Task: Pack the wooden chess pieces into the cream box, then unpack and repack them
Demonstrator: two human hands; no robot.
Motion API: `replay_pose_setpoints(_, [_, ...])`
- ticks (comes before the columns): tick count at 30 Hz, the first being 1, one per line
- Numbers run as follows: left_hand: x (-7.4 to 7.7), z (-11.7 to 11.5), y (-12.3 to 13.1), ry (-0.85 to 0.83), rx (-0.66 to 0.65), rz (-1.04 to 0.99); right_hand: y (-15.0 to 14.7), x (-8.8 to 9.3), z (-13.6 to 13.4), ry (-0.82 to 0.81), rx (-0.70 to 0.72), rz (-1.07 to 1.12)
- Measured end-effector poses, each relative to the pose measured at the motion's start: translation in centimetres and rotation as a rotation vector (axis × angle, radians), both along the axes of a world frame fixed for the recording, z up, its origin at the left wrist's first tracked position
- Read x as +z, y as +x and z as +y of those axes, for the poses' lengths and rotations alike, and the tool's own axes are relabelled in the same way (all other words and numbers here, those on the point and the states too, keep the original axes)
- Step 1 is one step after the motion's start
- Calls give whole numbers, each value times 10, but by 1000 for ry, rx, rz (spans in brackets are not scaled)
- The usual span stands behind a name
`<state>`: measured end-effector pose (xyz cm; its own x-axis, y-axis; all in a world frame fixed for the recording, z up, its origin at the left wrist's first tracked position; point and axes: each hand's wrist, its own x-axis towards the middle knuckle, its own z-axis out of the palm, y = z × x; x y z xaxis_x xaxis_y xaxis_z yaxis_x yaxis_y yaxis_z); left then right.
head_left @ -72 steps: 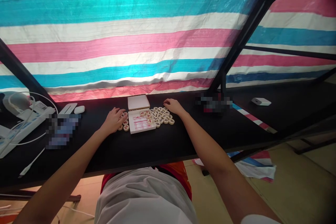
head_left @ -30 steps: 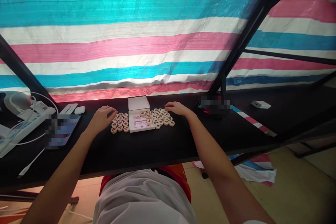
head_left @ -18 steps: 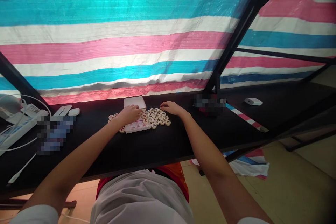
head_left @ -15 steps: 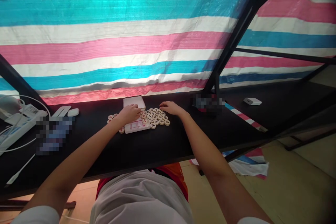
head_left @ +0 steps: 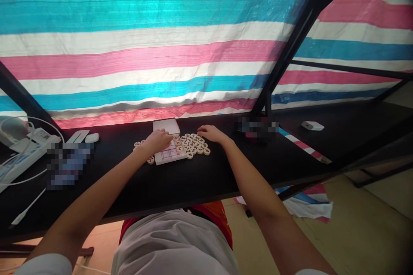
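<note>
A shallow white box (head_left: 171, 156) with a red grid sheet inside lies on the black table (head_left: 180, 180); its white lid (head_left: 166, 126) sits just behind. My left hand (head_left: 158, 140) hovers over the box's far left corner, fingers curled together; what they hold is hidden. Round wooden chess pieces with red marks (head_left: 150, 160) lie left of the box, partly hidden by that hand. A larger cluster of pieces (head_left: 195, 147) lies to the right. My right hand (head_left: 209, 133) rests at the far edge of that cluster, fingers stretched flat.
A white power strip with cables (head_left: 22, 159), a white mouse (head_left: 92, 137) and a blurred object (head_left: 67, 163) sit at the left. Another blurred object (head_left: 258, 126) and a small white box (head_left: 312, 126) lie to the right. A striped tarp (head_left: 145, 51) and black frame post (head_left: 267, 103) stand behind.
My left hand has moved right, from the loose pieces left of the box to over the box's far corner. My right hand has stayed on the right cluster.
</note>
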<state>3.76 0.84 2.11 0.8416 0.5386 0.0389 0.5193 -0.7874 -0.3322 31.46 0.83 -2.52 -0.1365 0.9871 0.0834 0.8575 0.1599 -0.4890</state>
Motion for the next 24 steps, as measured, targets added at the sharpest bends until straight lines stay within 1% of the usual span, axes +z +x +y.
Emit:
replay_pose_setpoints(3, [0,-1,-2,-21,4,-22,0,1,0,5,7,-5])
replay_pose_setpoints(6, [0,1,-2,-98,24,-78,-1,1,0,-6,-1,-6])
replay_pose_setpoints(10, [1,5,0,-298,91,-226,-1,1,0,-16,-8,-11])
replay_pose_setpoints(12, [6,7,-6,-414,101,-348,-1,0,1,-16,-10,-3])
replay_pose_setpoints(14, [13,12,-24,-495,108,-500,0,0,1,-12,-11,7])
replay_pose_setpoints(15, [17,14,-37,-503,105,-565,0,0,1,-10,-8,9])
replay_pose_setpoints(17, [23,20,-71,-480,185,-696,0,0,0,-6,-1,4])
replay_pose_setpoints(18, [24,23,-89,-494,243,-739,0,0,0,-4,2,0])
replay_pose_setpoints(20, [23,28,-121,-612,350,-747,0,1,-1,-7,1,-6])
replay_pose_setpoints(22, [19,31,-144,-715,403,-713,-1,2,-2,-16,-4,-3])
replay_pose_setpoints(24, [13,34,-158,-712,477,-662,-1,3,-3,-23,-7,1])
